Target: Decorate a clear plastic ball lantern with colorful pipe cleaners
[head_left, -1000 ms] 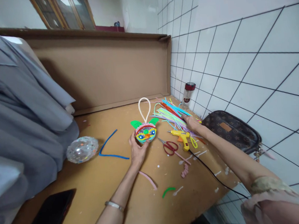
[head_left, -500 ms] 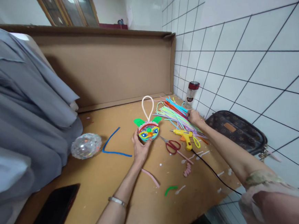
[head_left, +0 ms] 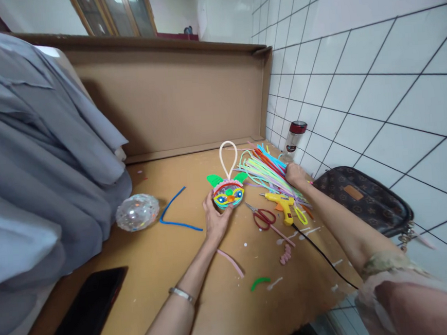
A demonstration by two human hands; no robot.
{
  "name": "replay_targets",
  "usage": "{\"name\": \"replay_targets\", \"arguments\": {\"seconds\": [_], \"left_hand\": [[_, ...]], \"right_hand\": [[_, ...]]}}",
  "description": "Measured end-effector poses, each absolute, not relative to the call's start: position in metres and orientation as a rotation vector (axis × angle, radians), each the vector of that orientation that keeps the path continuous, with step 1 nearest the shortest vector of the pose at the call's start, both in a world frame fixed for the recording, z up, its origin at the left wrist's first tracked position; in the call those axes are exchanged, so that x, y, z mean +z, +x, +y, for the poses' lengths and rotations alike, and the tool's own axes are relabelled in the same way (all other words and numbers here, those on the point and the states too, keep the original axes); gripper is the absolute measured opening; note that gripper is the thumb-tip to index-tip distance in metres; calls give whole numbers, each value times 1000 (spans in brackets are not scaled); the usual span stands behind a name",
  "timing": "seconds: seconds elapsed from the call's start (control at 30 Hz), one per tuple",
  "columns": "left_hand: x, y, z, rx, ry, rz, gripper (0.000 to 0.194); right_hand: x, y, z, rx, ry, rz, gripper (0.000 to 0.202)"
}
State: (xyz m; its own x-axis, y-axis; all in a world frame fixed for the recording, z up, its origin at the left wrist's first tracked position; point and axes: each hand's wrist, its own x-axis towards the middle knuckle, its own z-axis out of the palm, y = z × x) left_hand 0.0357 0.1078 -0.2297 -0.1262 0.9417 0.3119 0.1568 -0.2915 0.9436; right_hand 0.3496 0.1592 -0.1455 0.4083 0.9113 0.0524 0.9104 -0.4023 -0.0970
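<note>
My left hand (head_left: pixel 216 217) is closed around the lower left side of a round animal-face ornament (head_left: pixel 228 194). The ornament has green ears, blue eyes, an orange nose and a cream hanging loop standing above it. Over on the right, my right hand (head_left: pixel 296 175) has its fingers curled at the near end of a bundle of coloured pipe cleaners (head_left: pixel 264 172); its fingertips are partly hidden. Red-handled scissors (head_left: pixel 263 219) and a yellow hot glue gun (head_left: pixel 282 204) lie between the two hands. A bent blue pipe cleaner (head_left: pixel 177 222) lies left of my left hand.
A clear faceted ball (head_left: pixel 138 212) and a black phone (head_left: pixel 84 315) are on the left, near grey cloth (head_left: pixel 52 150). A red-lidded bottle (head_left: pixel 295 138) and a brown bag (head_left: pixel 361 198) stand by the tiled wall. The glue gun's cord (head_left: pixel 319 255) crosses the right side; pink and green scraps lie in front.
The whole view has shifted slightly, so things appear farther right. My left hand keeps its grip on the ornament, and my right hand stays at the pipe cleaner bundle.
</note>
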Motion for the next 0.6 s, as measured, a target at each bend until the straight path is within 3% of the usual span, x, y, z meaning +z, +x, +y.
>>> {"name": "replay_targets", "arguments": {"seconds": [0.27,0.4,0.6], "left_hand": [[-228,35,107,1483,1456,1262,81],[-227,35,107,1478,1471,1264,80],[-228,35,107,1478,1471,1271,81]], "right_hand": [[-142,360,153,52,-2647,-1398,45],[-141,364,149,191,-2615,-1399,34],[-137,356,138,-250,-2459,-1331,34]]}}
